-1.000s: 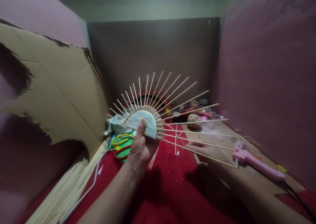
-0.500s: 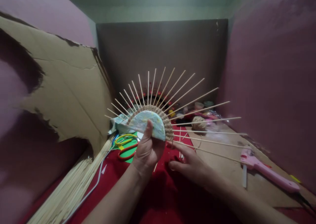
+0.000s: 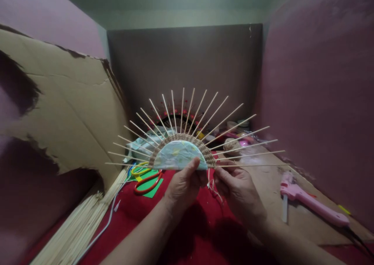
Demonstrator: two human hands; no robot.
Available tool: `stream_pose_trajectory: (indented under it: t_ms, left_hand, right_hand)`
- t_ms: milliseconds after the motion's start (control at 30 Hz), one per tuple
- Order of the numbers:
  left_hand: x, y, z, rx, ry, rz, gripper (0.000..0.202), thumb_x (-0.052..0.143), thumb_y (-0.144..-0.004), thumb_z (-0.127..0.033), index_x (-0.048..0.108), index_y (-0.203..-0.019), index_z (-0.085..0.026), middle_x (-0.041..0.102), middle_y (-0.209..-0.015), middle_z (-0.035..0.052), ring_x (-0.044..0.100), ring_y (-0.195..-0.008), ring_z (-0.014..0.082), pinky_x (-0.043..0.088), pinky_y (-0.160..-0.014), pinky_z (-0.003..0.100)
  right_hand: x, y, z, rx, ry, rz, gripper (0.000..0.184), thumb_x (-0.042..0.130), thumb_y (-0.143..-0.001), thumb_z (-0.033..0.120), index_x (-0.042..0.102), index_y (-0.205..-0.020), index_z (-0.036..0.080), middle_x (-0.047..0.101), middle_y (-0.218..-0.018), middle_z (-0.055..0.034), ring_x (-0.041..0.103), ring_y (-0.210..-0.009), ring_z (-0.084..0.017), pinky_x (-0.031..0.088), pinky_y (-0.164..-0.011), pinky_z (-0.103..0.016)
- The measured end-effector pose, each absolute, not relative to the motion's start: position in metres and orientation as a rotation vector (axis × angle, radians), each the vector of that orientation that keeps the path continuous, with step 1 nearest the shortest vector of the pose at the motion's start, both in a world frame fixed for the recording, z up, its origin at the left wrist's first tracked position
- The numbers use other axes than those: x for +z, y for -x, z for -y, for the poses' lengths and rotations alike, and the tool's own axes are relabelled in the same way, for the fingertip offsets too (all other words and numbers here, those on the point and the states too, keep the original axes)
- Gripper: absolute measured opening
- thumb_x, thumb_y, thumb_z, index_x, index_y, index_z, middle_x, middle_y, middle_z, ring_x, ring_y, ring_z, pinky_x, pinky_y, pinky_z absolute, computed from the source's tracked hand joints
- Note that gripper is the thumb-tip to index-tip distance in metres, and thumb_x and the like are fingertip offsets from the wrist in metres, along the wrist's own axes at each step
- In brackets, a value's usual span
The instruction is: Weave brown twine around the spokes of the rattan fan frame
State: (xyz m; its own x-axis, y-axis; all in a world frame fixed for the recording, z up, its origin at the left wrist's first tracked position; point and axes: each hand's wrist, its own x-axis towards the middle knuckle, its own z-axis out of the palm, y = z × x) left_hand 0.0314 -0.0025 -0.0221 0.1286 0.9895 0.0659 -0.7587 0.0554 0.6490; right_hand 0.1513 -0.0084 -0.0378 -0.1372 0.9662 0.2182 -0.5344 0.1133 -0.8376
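A half-round fan piece (image 3: 175,156) covered in pale blue-green patterned cloth stands upright, flat edge down. Brown twine is woven in a band (image 3: 181,137) along its curved rim, and thin wooden sticks (image 3: 206,105) radiate from it. My left hand (image 3: 187,183) grips the fan near the lower right of its flat edge, thumb on the cloth. At the band's lower right end, my right hand (image 3: 238,189) is closed, thumb and fingertips pinched at the twine. A loose pale strand (image 3: 214,189) dangles between my hands. The exact pinch is partly hidden.
Scissors with red-orange handles (image 3: 148,182) and yellow-handled ones lie on green paper (image 3: 150,189) at left. A pink glue gun (image 3: 314,204) rests on a board at right. Bundled sticks (image 3: 76,226) and torn cardboard (image 3: 76,113) are left; a twine ball (image 3: 231,145) sits behind.
The fan has turned level, its flat edge now nearly horizontal, and dropped slightly. My right hand has risen to the band's right end and closed there. My left hand has shifted right.
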Motion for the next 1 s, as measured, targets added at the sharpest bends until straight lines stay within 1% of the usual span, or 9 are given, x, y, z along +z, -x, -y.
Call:
stream_pose_trajectory:
  t_ms: [100, 200, 367, 467, 567, 700, 833, 933, 1000]
  left_hand:
    - [-0.025, -0.033, 0.002, 1.397, -0.638, -0.471, 0.018, 0.073, -0.063, -0.022, 0.058, -0.067, -0.012, 0.055, -0.049, -0.0026, 0.047, -0.04, 0.0068, 0.038, -0.04, 0.019]
    - [-0.026, -0.034, 0.002, 1.419, -0.601, -0.475, 0.015, 0.072, -0.064, -0.019, 0.06, -0.068, -0.01, 0.057, -0.049, -0.0008, 0.051, -0.041, 0.0082, 0.041, -0.039, 0.018]
    - [-0.024, -0.036, 0.005, 1.427, -0.58, -0.459, 0.011, 0.069, -0.067, -0.018, 0.061, -0.068, -0.009, 0.061, -0.053, 0.0014, 0.055, -0.043, 0.0097, 0.045, -0.039, 0.018]
    - [-0.023, -0.037, 0.007, 1.423, -0.581, -0.457, 0.011, 0.067, -0.07, -0.018, 0.061, -0.068, -0.009, 0.06, -0.051, 0.0014, 0.055, -0.043, 0.0101, 0.045, -0.039, 0.018]
    - [-0.022, -0.039, 0.008, 1.426, -0.551, -0.48, 0.009, 0.066, -0.07, -0.017, 0.06, -0.069, -0.01, 0.06, -0.054, 0.0009, 0.055, -0.044, 0.0096, 0.046, -0.041, 0.019]
    - [-0.022, -0.04, 0.008, 1.42, -0.534, -0.523, 0.012, 0.069, -0.068, -0.018, 0.06, -0.071, -0.01, 0.061, -0.059, 0.0008, 0.056, -0.049, 0.0097, 0.047, -0.048, 0.021]
    - [-0.027, -0.041, 0.005, 1.441, -0.575, -0.516, 0.024, 0.074, -0.063, -0.027, 0.059, -0.073, -0.011, 0.059, -0.061, 0.0002, 0.053, -0.05, 0.0091, 0.042, -0.048, 0.021]
    - [-0.035, -0.042, 0.001, 1.391, -0.6, -0.601, 0.033, 0.075, -0.06, -0.036, 0.056, -0.069, -0.011, 0.053, -0.053, -0.0015, 0.046, -0.045, 0.0076, 0.033, -0.044, 0.021]
    - [-0.04, -0.042, -0.003, 1.39, -0.623, -0.657, 0.036, 0.074, -0.06, -0.04, 0.054, -0.063, -0.011, 0.047, -0.047, -0.0028, 0.042, -0.042, 0.0069, 0.029, -0.043, 0.021]
  right_hand:
    - [-0.041, -0.154, 0.006, 1.359, 0.613, 1.057, 0.016, 0.068, -0.07, 0.03, 0.062, -0.073, 0.015, 0.051, -0.052, 0.0042, 0.033, -0.041, -0.004, 0.024, -0.039, -0.019]
    - [-0.041, -0.157, 0.007, 1.335, 0.677, 1.093, 0.017, 0.069, -0.068, 0.03, 0.066, -0.075, 0.015, 0.054, -0.053, 0.0025, 0.035, -0.042, -0.005, 0.028, -0.04, -0.019]
    - [-0.036, -0.16, 0.011, 1.334, 0.74, 1.088, 0.019, 0.07, -0.066, 0.031, 0.066, -0.073, 0.014, 0.053, -0.048, 0.0027, 0.039, -0.041, -0.005, 0.028, -0.039, -0.018]
    - [-0.036, -0.159, 0.011, 1.363, 0.707, 1.084, 0.018, 0.069, -0.066, 0.031, 0.066, -0.072, 0.014, 0.05, -0.046, 0.0036, 0.036, -0.04, -0.004, 0.026, -0.038, -0.017]
    - [-0.039, -0.158, 0.009, 1.422, 0.677, 1.067, 0.019, 0.068, -0.067, 0.031, 0.065, -0.074, 0.013, 0.051, -0.048, 0.0029, 0.036, -0.04, -0.004, 0.026, -0.038, -0.018]
    - [-0.037, -0.157, 0.007, 1.445, 0.661, 1.016, 0.021, 0.068, -0.069, 0.033, 0.061, -0.075, 0.014, 0.049, -0.046, 0.0046, 0.036, -0.038, -0.004, 0.025, -0.037, -0.017]
    - [-0.038, -0.153, 0.005, 1.464, 0.611, 0.994, 0.024, 0.067, -0.07, 0.036, 0.055, -0.073, 0.015, 0.04, -0.04, 0.0088, 0.027, -0.034, -0.003, 0.019, -0.034, -0.016]
    - [-0.047, -0.15, -0.001, 1.568, 0.627, 1.0, 0.033, 0.064, -0.072, 0.042, 0.045, -0.061, 0.017, 0.031, -0.035, 0.0105, 0.02, -0.032, -0.002, 0.015, -0.033, -0.018]
    - [-0.054, -0.15, -0.008, 1.679, 0.637, 0.977, 0.038, 0.062, -0.072, 0.045, 0.039, -0.059, 0.019, 0.029, -0.034, 0.0111, 0.017, -0.031, -0.002, 0.012, -0.032, -0.018]
